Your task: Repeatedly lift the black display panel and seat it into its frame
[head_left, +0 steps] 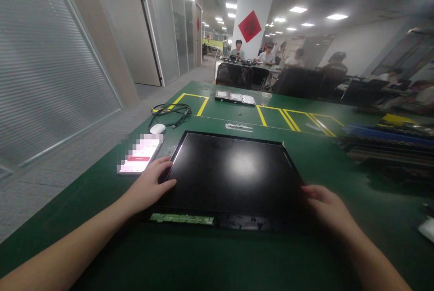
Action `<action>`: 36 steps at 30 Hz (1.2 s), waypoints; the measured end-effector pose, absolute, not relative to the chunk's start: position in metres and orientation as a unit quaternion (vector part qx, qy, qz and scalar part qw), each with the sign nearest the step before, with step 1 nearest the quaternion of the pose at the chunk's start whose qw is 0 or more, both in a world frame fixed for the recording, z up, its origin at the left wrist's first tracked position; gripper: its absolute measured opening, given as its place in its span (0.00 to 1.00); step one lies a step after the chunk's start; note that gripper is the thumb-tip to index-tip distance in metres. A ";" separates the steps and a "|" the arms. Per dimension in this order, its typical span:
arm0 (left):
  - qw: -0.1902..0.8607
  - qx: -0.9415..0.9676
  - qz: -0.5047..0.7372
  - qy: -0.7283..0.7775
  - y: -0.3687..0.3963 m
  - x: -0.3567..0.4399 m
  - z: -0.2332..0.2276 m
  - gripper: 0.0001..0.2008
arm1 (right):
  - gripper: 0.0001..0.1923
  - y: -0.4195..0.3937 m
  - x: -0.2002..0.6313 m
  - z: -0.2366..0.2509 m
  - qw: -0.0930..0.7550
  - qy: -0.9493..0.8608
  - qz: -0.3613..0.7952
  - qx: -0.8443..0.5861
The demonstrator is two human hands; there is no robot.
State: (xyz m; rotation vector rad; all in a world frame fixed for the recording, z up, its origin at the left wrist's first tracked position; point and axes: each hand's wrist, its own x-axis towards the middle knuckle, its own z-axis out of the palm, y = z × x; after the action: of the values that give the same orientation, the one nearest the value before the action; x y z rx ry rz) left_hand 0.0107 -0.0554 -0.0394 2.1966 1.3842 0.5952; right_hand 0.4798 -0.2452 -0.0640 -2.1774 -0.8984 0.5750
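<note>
A black flat display panel (pixel 233 173) with a thin frame lies flat over the green table in front of me, a ceiling light reflected in its glass. Along its near edge runs a green circuit board strip (pixel 182 219). My left hand (pixel 152 182) grips the panel's left edge, thumb on the rim and fingers around the side. At the right edge my right hand (pixel 323 202) holds the frame, its lower fingers hidden. Whether the panel touches the table cannot be made out.
Left of the panel lie a lit phone (pixel 142 155), a white mouse (pixel 158 129) and a coiled black cable (pixel 172 112). Hard drives (pixel 234 97) sit at the table's far side. Blurred stacked panels (pixel 389 141) stand at right. People (pixel 267 53) sit beyond.
</note>
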 end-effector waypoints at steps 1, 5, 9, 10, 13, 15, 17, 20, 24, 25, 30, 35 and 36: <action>0.232 0.803 0.215 0.506 -0.056 0.011 -0.039 0.30 | 0.21 -0.245 0.480 -0.064 0.350 -0.346 0.222 -0.842; 0.217 0.806 0.208 0.510 -0.057 0.011 -0.037 0.29 | 0.20 -0.245 0.480 -0.065 0.348 -0.347 0.214 -0.844; 0.205 0.810 0.202 0.510 -0.055 0.013 -0.036 0.28 | 0.20 -0.245 0.481 -0.065 0.349 -0.351 0.219 -0.841; 0.203 0.811 0.201 0.510 -0.055 0.013 -0.036 0.28 | 0.20 -0.245 0.482 -0.065 0.349 -0.350 0.221 -0.841; 0.197 0.816 0.197 0.506 -0.054 0.014 -0.036 0.28 | 0.20 -0.245 0.483 -0.065 0.350 -0.350 0.219 -0.841; 0.194 0.820 0.193 0.502 -0.055 0.015 -0.036 0.29 | 0.20 -0.245 0.484 -0.066 0.353 -0.351 0.221 -0.839; 0.193 0.824 0.189 0.498 -0.058 0.016 -0.035 0.30 | 0.21 -0.246 0.484 -0.067 0.352 -0.350 0.229 -0.837; 0.191 0.830 0.186 0.491 -0.064 0.017 -0.034 0.31 | 0.20 -0.247 0.486 -0.069 0.356 -0.362 0.221 -0.833; 0.158 0.855 0.179 0.461 -0.069 0.014 -0.033 0.30 | 0.18 -0.247 0.486 -0.070 0.359 -0.376 0.199 -0.830; 0.143 0.865 0.176 0.448 -0.070 0.012 -0.031 0.29 | 0.18 -0.247 0.486 -0.070 0.356 -0.376 0.198 -0.833; 0.132 0.910 0.112 0.377 -0.071 0.005 -0.016 0.24 | 0.18 -0.247 0.485 -0.068 0.352 -0.380 0.190 -0.834; 0.207 0.911 0.064 0.352 -0.077 0.001 -0.002 0.25 | 0.18 -0.247 0.487 -0.072 0.356 -0.386 0.201 -0.827; 0.217 0.909 0.065 0.349 -0.078 0.001 -0.001 0.25 | 0.18 -0.247 0.487 -0.073 0.355 -0.385 0.203 -0.827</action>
State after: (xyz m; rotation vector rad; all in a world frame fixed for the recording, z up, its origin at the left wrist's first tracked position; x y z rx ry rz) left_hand 0.0009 -0.0780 -0.0012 2.5180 0.9668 0.1791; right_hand 0.4872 -0.2473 -0.0725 -2.1381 -0.9951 0.5258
